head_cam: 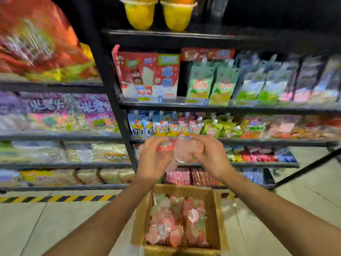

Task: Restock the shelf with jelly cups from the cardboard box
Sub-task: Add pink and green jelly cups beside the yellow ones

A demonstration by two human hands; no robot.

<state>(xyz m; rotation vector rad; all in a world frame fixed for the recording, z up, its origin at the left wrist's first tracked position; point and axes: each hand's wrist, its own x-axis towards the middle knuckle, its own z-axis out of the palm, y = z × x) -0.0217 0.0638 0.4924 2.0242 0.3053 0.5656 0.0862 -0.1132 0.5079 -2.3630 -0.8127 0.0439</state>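
Both hands are raised in front of the black metal shelf (127, 145), well above the cardboard box (215, 218) that sits open on the tiled floor (27, 228) near the person. The left hand (155, 159) has its fingers (156, 143) curled round a jelly cup with a red-printed lid (166, 145), and the right hand (212, 156) grips a pale pink jelly cup (184, 151) whose round base faces the camera. The two cups are just beside each other, possibly touching, though motion blur makes that hard to settle; whether either hand holds more than one cup cannot be told.

The box is filled with more jelly cups (177, 224), a loose heap of pink, red and greenish ones with foil lids. Its flaps stand open on the left and right sides.

Behind the hands, the shelf level at their height carries small colourful packs (258, 156), and the level above it holds a row of spouted drink pouches (166, 126). Higher up stand a red carton (147, 74) and green pouches (210, 82), and on the top level two large yellow fruit cups (158, 13) (only their lower parts show). To the left, a second rack carries bagged snacks (55, 111). A yellow-and-black striped strip (55, 199) runs along the floor at its foot
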